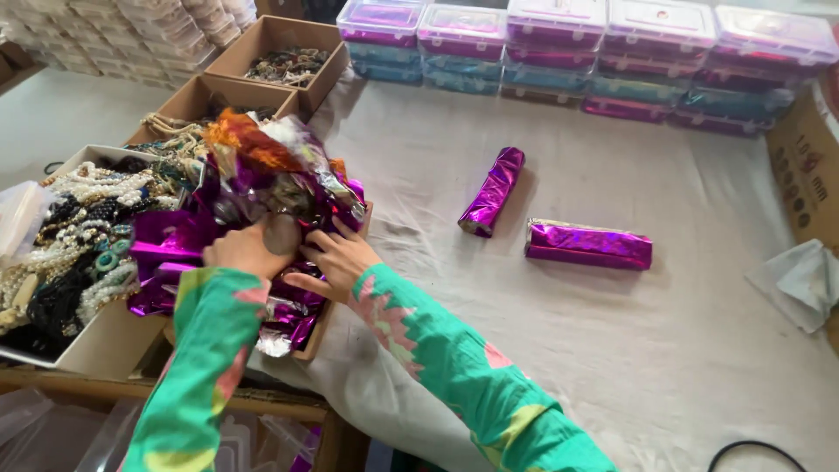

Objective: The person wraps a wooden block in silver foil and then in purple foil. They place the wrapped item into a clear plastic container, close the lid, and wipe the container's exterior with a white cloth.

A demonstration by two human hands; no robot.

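Note:
Both my hands reach into a cardboard box [313, 339] heaped with crumpled purple and orange foil sheets [262, 179]. My left hand [245, 249] presses on the foil pile with its fingers curled into the sheets. My right hand [336, 260] lies beside it, fingers spread and touching purple foil at the box's right side. Both arms wear green patterned sleeves. On the white cloth to the right lie two purple foil-wrapped packages, one a slanted roll [492, 190] and one a flat bar [588, 246].
A white box of bead necklaces [70, 236] stands at left, with cardboard boxes of jewellery [280, 61] behind it. Stacked clear plastic cases with purple and teal contents [594, 52] line the back. A cardboard carton [808, 170] and crumpled white cloth [800, 284] sit at right.

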